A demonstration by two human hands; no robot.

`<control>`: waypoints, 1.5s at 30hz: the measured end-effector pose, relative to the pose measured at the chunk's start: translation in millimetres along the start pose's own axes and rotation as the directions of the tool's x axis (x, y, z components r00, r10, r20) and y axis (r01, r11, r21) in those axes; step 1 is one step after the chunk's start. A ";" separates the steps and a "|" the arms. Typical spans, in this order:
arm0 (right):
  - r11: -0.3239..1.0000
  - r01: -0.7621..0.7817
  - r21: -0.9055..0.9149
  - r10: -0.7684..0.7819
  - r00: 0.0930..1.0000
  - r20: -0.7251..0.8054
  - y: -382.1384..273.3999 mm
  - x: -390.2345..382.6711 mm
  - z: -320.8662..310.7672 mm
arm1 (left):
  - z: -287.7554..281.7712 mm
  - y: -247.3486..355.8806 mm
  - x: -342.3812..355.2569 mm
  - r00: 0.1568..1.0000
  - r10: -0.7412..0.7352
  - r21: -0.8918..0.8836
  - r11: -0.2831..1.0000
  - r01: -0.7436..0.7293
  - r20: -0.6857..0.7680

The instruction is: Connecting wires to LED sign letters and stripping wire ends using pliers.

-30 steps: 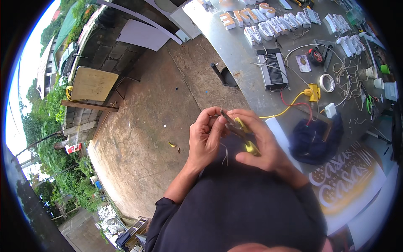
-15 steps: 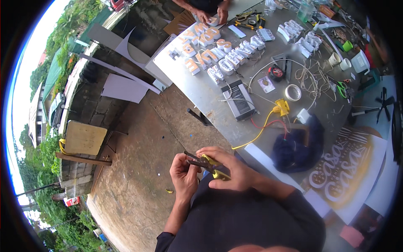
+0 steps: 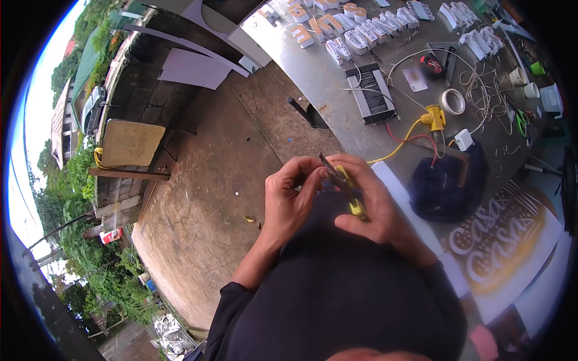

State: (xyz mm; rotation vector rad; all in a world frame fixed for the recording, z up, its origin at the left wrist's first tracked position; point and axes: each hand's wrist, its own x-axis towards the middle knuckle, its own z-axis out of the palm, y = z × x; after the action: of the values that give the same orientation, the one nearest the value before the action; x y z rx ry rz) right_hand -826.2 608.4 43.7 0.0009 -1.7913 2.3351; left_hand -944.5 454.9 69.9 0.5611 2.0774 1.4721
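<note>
In front of my body, my right hand (image 3: 380,209) is wrapped around pliers (image 3: 344,183) with dark jaws and yellow-and-black handles. The jaws point up and away from me. Close against them on the left, my left hand (image 3: 288,197) has its thumb and fingertips pinched together. What lies in that pinch is too small and too covered to make out. To the right of both hands, on the metal table (image 3: 400,157), a yellow cord runs to a yellow socket (image 3: 435,118). A dark blue cloth-like bundle (image 3: 442,195) rests near the table's near side.
White raised letters (image 3: 373,33) with loose wires stand at the back. A grey power supply (image 3: 369,93), a tape roll (image 3: 453,101), a red tape measure (image 3: 431,63) and green scissors (image 3: 521,123) lie on the table. A printed sheet (image 3: 500,240) is at right; a tan board (image 3: 133,143) stands left.
Both hands have risen and shifted right in the picture with the pliers, whose jaws now point more upward. The view has tilted downward, and the other person's hands have left it.
</note>
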 end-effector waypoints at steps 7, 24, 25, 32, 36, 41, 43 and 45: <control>0.993 -0.032 0.117 0.022 0.997 0.078 -3.6 4.4 -0.6 | -2.3 10.8 -6.9 0.998 0.029 -0.103 0.994 -0.034 -0.051; 0.738 0.055 -0.673 -0.098 0.995 -0.026 -21.6 17.9 18.4 | -29.4 23.8 -25.4 0.987 0.062 -0.601 0.787 -0.140 -0.148; 0.737 0.055 -0.674 -0.097 0.995 -0.026 -20.8 18.5 18.8 | -29.2 22.1 -25.9 0.987 0.052 -0.581 0.803 -0.130 -0.150; 0.766 0.057 -0.641 -0.088 0.996 -0.017 -17.1 19.5 23.1 | -29.2 11.5 -29.4 0.980 0.124 -0.620 0.760 -0.195 -0.156; 0.760 0.046 -0.649 -0.090 0.995 -0.035 -18.4 19.6 23.3 | -29.7 9.6 -31.5 0.980 0.112 -0.618 0.763 -0.190 -0.162; 0.747 0.049 -0.663 -0.085 0.996 -0.021 -21.7 20.2 22.4 | -28.1 8.7 -31.7 0.973 0.131 -0.616 0.756 -0.222 -0.189; 0.748 0.025 -0.663 -0.056 0.998 -0.026 -23.3 19.6 22.7 | -27.0 8.6 -31.4 0.972 0.138 -0.616 0.754 -0.228 -0.192; 0.774 0.026 -0.632 -0.058 0.998 -0.031 -24.1 19.4 23.2 | -25.8 8.8 -31.4 0.966 0.168 -0.632 0.731 -0.257 -0.198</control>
State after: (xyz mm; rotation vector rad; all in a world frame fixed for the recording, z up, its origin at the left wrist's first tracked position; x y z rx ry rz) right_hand -844.3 595.2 75.3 -0.1127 -2.4245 1.5673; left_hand -936.3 420.0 90.8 0.4291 1.4401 2.2755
